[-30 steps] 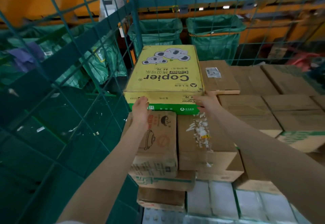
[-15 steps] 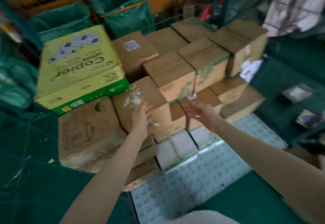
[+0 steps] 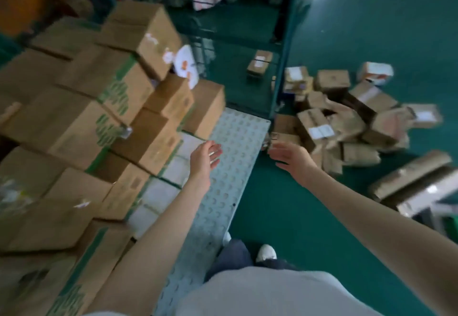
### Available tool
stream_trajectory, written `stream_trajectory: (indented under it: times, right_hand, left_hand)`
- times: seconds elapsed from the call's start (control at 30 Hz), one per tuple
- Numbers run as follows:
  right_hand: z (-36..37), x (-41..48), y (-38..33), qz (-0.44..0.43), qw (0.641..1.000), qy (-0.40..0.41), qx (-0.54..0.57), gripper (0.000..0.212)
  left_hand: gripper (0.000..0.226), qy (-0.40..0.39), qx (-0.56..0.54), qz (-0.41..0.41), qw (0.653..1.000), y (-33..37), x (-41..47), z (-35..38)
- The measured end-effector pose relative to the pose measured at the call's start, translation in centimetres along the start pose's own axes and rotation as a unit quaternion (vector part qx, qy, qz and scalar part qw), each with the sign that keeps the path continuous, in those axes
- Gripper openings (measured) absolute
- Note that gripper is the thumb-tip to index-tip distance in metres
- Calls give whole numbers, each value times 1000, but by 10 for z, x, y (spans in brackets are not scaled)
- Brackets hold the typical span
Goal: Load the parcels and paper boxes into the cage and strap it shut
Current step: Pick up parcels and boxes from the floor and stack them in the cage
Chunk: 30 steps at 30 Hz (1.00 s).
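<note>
At the far left, brown paper boxes (image 3: 74, 122) are sitting stacked in several layers inside the cage (image 3: 223, 39), some with green print on their sides. A row of white boxes (image 3: 173, 167) is lying beneath them along the front edge. Just beside these, the cage's grey dimpled floor plate (image 3: 238, 137) is showing bare. The left hand (image 3: 205, 159) is hovering over the plate near the white boxes, its fingers loosely apart and holding nothing. The right hand (image 3: 291, 159) is hovering over the green floor (image 3: 285, 216), just off the plate's corner. Its fingers are apart, slightly bent and pointing left, and they are gripping nothing. Beyond it, the green cage post (image 3: 281, 67) is standing upright. To the right of the post, a loose heap of parcels (image 3: 347, 122) is lying on the floor outside the cage, several of them carrying white labels. Farther right, 2 long wrapped parcels (image 3: 409, 176) are lying side by side. Motion blur is softening every edge.
</note>
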State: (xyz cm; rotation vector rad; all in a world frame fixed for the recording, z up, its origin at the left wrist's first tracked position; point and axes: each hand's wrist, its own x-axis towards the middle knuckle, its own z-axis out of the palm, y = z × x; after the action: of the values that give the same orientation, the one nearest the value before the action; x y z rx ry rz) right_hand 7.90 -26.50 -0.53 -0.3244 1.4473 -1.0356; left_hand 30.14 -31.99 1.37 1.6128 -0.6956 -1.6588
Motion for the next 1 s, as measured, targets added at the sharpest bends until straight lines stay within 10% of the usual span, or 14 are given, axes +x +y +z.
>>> stream_trajectory:
  times: [0.5,1.0]
  right_hand:
    - [-242,-48,15,-26,916,329,230,19]
    - [-359,-65,16,-35,792,479,377,20]
  left_hand:
    - [19,-289,234,-38,927,-53,12,306]
    - [29,-420,417,-27,806,-103,16,514]
